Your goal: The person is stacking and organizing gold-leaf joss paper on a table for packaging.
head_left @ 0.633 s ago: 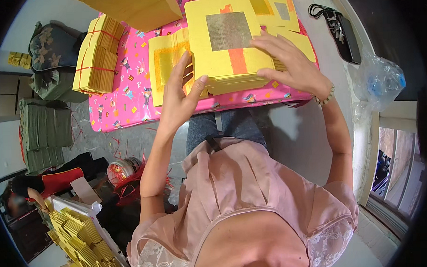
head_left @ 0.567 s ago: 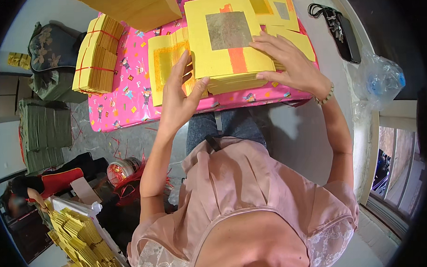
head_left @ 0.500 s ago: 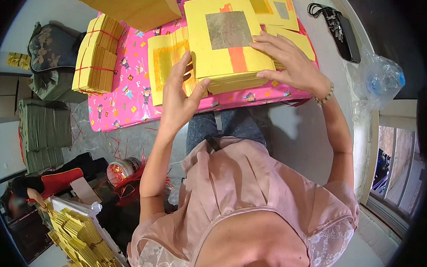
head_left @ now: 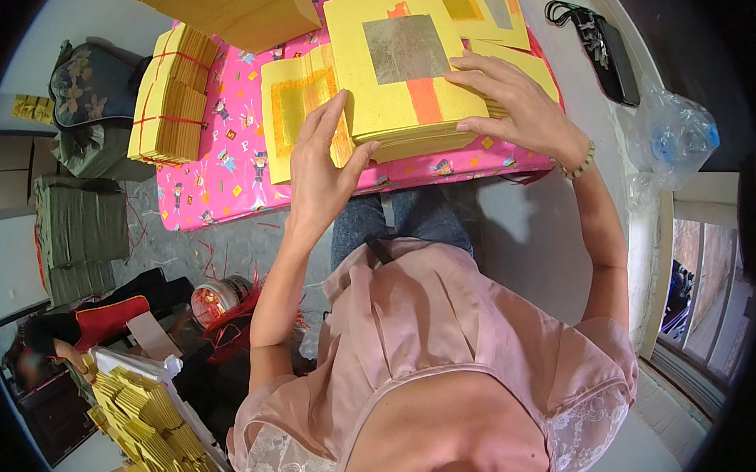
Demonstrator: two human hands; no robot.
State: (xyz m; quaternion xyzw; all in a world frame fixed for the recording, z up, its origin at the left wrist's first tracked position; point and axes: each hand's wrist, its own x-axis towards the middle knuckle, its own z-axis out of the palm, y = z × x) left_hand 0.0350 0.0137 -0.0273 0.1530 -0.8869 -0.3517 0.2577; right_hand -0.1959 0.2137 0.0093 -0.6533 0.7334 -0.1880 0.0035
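Observation:
A thick stack of yellow joss paper (head_left: pixel 363 103) lies before me, its top sheet bearing a silver rectangle and an orange strip. Along its left side rests my left hand (head_left: pixel 324 159), fingers stretched out and thumb at the near corner. My right hand (head_left: pixel 519 106), with a beaded bracelet at the wrist, lies along the right side. Its fingers are spread at the top edge and its thumb reaches the near corner. Neither hand is wrapped round the stack. Partly covered by my left fingers is a lower pile of yellow paper (head_left: pixel 286 118) with an orange-framed patch.
The table has a pink patterned cover (head_left: pixel 218 187). On it stand bundles tied with red string (head_left: pixel 169 98) and a large yellow block (head_left: pixel 237 16). At right lie a black pouch with keys (head_left: pixel 609 61) and a plastic bag (head_left: pixel 674 134). Another person's hand (head_left: pixel 70 355) touches yellow bundles lower left.
The stack has shifted very slightly, and my left hand sits a little further right and lower against it. My right hand stays at its side almost unmoved.

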